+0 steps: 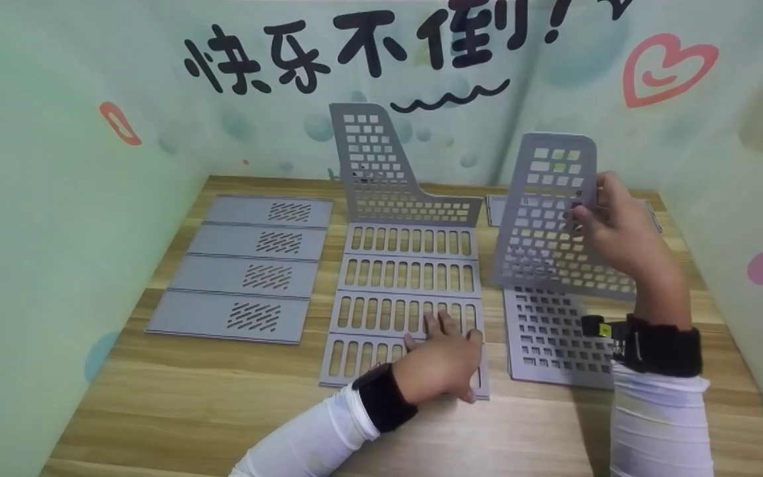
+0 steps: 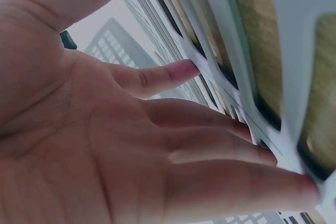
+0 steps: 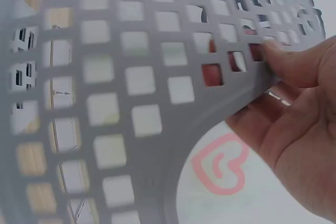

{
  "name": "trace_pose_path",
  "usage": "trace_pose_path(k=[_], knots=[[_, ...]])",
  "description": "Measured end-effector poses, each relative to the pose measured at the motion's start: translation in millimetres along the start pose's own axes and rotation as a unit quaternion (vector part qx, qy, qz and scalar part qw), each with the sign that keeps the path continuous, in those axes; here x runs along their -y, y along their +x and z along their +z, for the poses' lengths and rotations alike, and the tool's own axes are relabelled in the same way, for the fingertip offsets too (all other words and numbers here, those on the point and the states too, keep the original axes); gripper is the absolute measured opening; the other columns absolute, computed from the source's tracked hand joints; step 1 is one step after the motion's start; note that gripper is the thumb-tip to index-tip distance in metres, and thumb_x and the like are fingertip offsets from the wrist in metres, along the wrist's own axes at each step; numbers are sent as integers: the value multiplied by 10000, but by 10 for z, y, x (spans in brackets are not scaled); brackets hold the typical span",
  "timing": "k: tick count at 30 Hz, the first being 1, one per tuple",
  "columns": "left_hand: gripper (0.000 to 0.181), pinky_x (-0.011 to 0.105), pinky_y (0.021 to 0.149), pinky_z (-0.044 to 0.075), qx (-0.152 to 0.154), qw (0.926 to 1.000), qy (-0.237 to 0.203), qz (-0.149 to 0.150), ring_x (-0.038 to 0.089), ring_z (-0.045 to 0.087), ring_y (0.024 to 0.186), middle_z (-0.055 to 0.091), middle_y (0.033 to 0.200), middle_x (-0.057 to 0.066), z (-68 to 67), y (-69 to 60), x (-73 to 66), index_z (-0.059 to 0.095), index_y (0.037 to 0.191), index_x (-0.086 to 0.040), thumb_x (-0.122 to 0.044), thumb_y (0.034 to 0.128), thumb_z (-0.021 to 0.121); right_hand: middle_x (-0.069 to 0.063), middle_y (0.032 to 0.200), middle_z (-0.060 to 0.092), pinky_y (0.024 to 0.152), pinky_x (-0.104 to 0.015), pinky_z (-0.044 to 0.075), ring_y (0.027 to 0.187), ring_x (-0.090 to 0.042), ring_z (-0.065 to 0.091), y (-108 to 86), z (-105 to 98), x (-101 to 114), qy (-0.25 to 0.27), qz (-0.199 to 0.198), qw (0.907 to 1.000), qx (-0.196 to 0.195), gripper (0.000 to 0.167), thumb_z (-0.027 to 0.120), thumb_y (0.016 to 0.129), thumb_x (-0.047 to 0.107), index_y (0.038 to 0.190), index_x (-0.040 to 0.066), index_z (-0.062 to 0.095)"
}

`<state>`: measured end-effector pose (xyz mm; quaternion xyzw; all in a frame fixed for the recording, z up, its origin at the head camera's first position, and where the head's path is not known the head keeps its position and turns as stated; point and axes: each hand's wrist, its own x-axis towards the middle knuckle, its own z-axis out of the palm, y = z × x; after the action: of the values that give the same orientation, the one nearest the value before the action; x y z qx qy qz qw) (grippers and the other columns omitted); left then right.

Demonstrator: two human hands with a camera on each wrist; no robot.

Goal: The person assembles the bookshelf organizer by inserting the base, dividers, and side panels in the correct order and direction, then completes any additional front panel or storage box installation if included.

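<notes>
My right hand (image 1: 633, 235) pinches the curved inner edge of a grey plastic panel (image 1: 557, 140) with square holes, thumb on one face and fingers behind. The panel (image 3: 152, 166) stands upright, its lower part in front of a flat grey lattice panel (image 1: 514, 358). My left hand (image 1: 444, 361) lies over the near right part of a slotted grey panel (image 1: 408, 257) on the table. In the left wrist view its fingers are extended, fingertips on the slotted panel (image 2: 294, 3). A similar side panel (image 1: 414, 193) with a stepped outline stands upright at the slotted panel's far end.
Several grey strips (image 1: 222, 265) with slanted slots lie side by side on the left of the wooden table (image 1: 236, 384). Another grey piece (image 1: 497, 211) lies at the back right, partly hidden. A printed curtain (image 1: 275, 126) closes off the back and sides.
</notes>
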<state>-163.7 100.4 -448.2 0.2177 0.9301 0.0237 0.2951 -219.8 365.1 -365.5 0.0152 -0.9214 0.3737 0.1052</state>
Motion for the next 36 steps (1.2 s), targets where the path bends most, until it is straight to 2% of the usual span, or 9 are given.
trace_pose_path(k=[3,5,8,11,13,19,22,29,36], knots=[[1135,827,1189,268,-45,10000,13,32,525,45,1642,50,1770,293,26,7,8,260,1700,-298,-458,792,922,-285,1314,712,1004,-576,535,1212,-474,709,-1,48,34,-3,-179,9987,-485,318,525,1113,190,1371,24,443],[1142,831,1179,278,-75,9999,39,63,532,54,1639,56,1766,300,42,11,16,262,1699,-289,-465,785,924,-262,1298,728,982,-406,576,1195,-447,725,11,89,36,1,-294,9968,-741,296,535,1108,174,1347,15,462],[1150,831,1174,288,-100,9999,76,85,533,66,1638,62,1765,302,57,26,25,260,1700,-287,-475,779,923,-239,1281,739,886,-152,525,1170,-414,736,38,148,26,-30,-510,9941,-952,287,527,1109,155,1345,2,473],[1151,828,1178,289,-109,9999,79,86,529,68,1639,59,1766,299,63,46,29,258,1699,-299,-479,776,922,-233,1265,743,834,-60,463,1139,-396,738,68,206,12,34,-634,9933,-964,275,509,1114,140,1345,-3,469],[1151,827,1181,285,-114,9999,66,87,529,68,1639,55,1766,300,70,53,32,261,1699,-300,-476,774,923,-230,1258,743,838,-88,479,1129,-377,739,87,246,3,36,-634,9936,-938,267,497,1118,139,1347,5,469],[1137,816,1184,305,-99,9999,52,14,514,76,1646,53,1770,293,48,34,29,265,1691,-300,-485,782,922,-236,1226,737,912,-433,566,1118,-377,728,149,357,-35,-36,-585,9951,-802,274,466,1126,136,1366,4,470],[1133,808,1184,316,-88,9999,103,-7,511,84,1646,58,1772,289,25,20,13,263,1694,-303,-490,788,918,-236,1210,735,928,-533,563,1118,-372,726,175,394,-40,-43,-559,9955,-763,260,464,1124,122,1355,5,473],[1148,800,1200,296,-42,9999,117,-57,504,65,1649,47,1776,276,1,-7,-11,245,1702,-308,-481,788,917,-231,1183,724,929,-538,530,1098,-351,701,192,442,-24,-29,-522,9960,-722,251,471,1121,116,1349,11,468],[1143,799,1204,291,-27,9999,117,-63,497,51,1652,31,1778,269,-5,-9,-8,240,1705,-308,-489,795,907,-225,1232,696,1005,-557,528,1149,-348,680,231,519,21,160,-680,9960,-551,309,452,1120,90,1419,17,465]])
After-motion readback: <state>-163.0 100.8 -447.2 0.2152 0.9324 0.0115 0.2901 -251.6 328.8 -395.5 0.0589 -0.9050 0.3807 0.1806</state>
